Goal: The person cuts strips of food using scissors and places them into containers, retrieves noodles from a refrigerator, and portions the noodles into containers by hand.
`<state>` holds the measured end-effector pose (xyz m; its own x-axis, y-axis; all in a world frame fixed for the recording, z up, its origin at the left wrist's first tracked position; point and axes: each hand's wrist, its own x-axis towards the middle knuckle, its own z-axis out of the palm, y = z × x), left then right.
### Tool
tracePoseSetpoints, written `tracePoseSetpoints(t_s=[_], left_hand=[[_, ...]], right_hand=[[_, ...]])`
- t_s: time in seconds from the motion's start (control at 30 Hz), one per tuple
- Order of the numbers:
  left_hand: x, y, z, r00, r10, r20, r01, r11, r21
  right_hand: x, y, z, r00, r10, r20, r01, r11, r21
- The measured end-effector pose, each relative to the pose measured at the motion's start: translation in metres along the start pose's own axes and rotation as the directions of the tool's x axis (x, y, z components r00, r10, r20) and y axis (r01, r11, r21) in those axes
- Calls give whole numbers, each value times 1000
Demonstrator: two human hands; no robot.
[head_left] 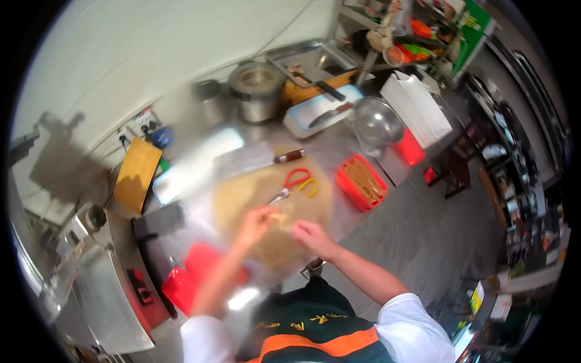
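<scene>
Bare hands meet over a round tan board on a metal worktop.

The left hand (259, 222) pinches a small pale-yellow piece (278, 218) above the round tan board (248, 209); the right hand (311, 237) is curled beside it, though whether it grips anything I cannot tell. Just beyond the hands, scissors with one red and one yellow handle (298, 185) lie on the board, and a wide-bladed cleaver with a brown handle (257, 160) lies across its far part. Right of the board, a red plastic box of long brown pieces (361, 183) stands on the metal worktop (315, 142); beyond the board are a lidded steel pot (256, 91) and a pale wall (151, 48). Grey floor (417, 224) and crowded shelves (514, 157) lie farther right.
</scene>
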<state>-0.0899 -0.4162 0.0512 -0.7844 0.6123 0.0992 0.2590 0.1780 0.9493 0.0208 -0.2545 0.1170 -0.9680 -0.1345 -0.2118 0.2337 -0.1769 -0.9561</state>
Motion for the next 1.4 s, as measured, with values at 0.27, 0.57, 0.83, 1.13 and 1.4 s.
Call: tracePoseSetpoints(t_s=[0.27,0.57,0.83,1.13,1.4], left_hand=[[-11,29,30,816,99,-569,130,929,347],[-20,51,54,770,159,-618,221,842,492],[-26,45,59,746,154,-648,233,851,471],[-34,22,54,796,-78,-600,196,971,134],[-24,37,55,747,-179,-640,300,950,85]], right_hand=[[52,21,-55,943,-331,35,299,798,-523],[80,33,-46,890,-369,266,454,763,-461],[66,15,-39,753,-531,389,641,456,-617],[73,26,-38,540,-663,518,750,101,-653],[104,19,-49,422,-641,641,876,106,-471]])
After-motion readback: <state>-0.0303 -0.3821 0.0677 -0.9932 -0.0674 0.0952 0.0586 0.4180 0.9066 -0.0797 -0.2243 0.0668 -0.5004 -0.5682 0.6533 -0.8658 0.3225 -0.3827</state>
